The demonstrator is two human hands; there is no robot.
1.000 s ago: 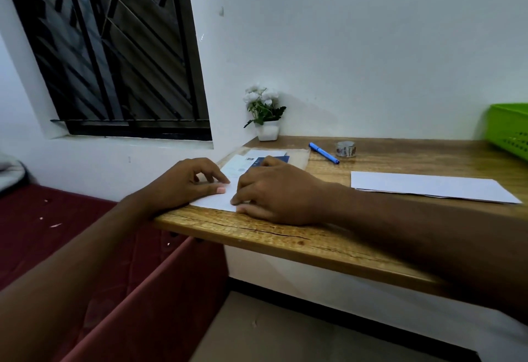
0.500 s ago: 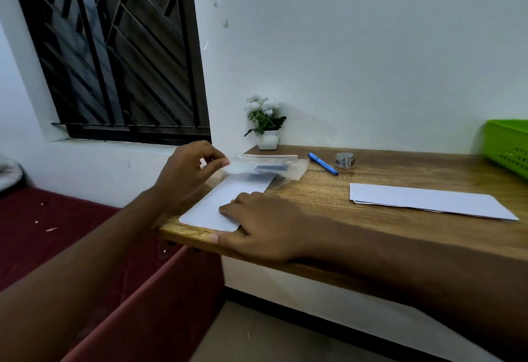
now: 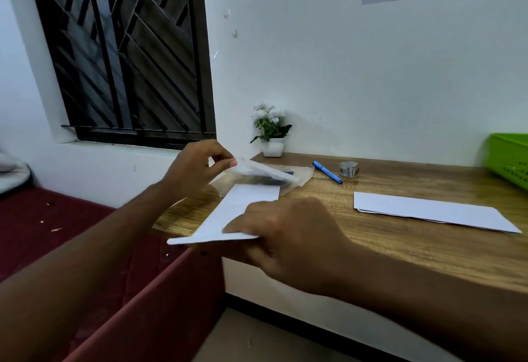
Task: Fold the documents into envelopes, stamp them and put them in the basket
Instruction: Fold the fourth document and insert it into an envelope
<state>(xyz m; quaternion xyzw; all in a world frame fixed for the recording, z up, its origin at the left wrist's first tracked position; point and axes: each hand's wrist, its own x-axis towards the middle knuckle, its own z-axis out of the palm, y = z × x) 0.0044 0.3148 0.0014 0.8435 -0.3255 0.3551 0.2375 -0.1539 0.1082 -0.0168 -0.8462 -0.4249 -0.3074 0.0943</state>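
Note:
At the left end of the wooden table (image 3: 400, 247), my left hand (image 3: 197, 167) pinches the near corner of a clear plastic packet of envelopes (image 3: 265, 174) and lifts it off the wood. My right hand (image 3: 288, 238) grips the near edge of a white envelope (image 3: 228, 216) that sticks out from under the packet and past the table's front edge. Flat on the table to the right lies a folded white document (image 3: 428, 213). Only a corner of the green basket (image 3: 511, 161) shows at the far right.
A blue pen (image 3: 327, 172) and a small roll of tape (image 3: 349, 168) lie near the wall. A small white flowerpot (image 3: 273, 144) stands in the back corner. A dark red mattress (image 3: 57, 233) lies left of and below the table. A barred window fills the left wall.
My left hand has raised the packet's corner higher. My right hand has drawn the white envelope toward me, its near end now past the table's edge. The camera has tilted up.

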